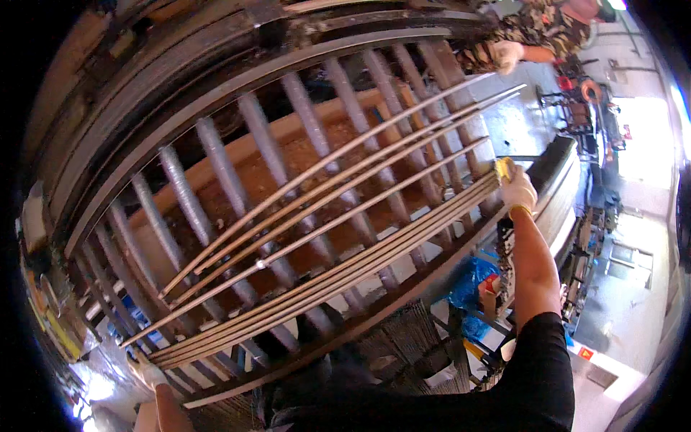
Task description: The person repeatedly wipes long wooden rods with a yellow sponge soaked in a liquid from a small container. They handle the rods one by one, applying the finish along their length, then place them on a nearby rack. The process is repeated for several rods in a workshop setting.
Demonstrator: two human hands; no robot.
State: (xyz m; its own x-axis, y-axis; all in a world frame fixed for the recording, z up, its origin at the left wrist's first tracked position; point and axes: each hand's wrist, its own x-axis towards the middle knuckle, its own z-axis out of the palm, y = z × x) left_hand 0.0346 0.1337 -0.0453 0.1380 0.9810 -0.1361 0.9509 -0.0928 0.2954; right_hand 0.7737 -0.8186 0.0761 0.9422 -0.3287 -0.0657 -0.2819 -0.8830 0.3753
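Note:
Several long thin metal rods (317,277) lie side by side across a rack of metal bars (203,209). My right hand (520,191), in a pale glove, closes around a small yellow object (503,170) at the right ends of these rods. Its exact kind is unclear. At their left ends is my left hand (150,374), also gloved, its fingers stretched out against the rod ends. Farther away on the bars lie a few loose, spread-out rods (327,160). One nearer loose rod (309,239) carries a small pale spot around its middle.
Another person's gloved hand (507,56) is near the far right corner, by the loose rods' ends. A brown trough (288,165) shows beneath the bars. The rack's near rail (338,320) runs in front of me. A blue plastic bag (469,288) hangs below my right arm.

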